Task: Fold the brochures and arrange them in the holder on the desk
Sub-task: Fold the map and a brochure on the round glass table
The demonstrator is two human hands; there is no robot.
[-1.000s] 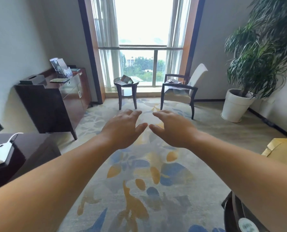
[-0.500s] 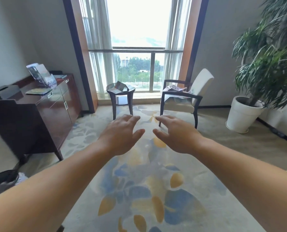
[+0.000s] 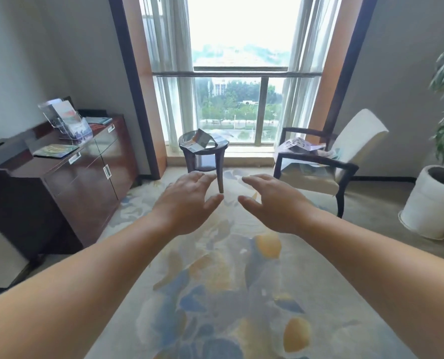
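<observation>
While left hand [image 3: 187, 203] and right hand [image 3: 276, 204] hover, brochures [image 3: 202, 139] lie beyond

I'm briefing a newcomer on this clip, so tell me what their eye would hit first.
Two bare forearms fill the foreground, the left hand and right hand open and empty above the patterned carpet. Behind them a tall bright window dominates the centre. Loose brochures lie on the round table below it and on the armchair at right; the clear holder stands on the dark cabinet at left.
</observation>
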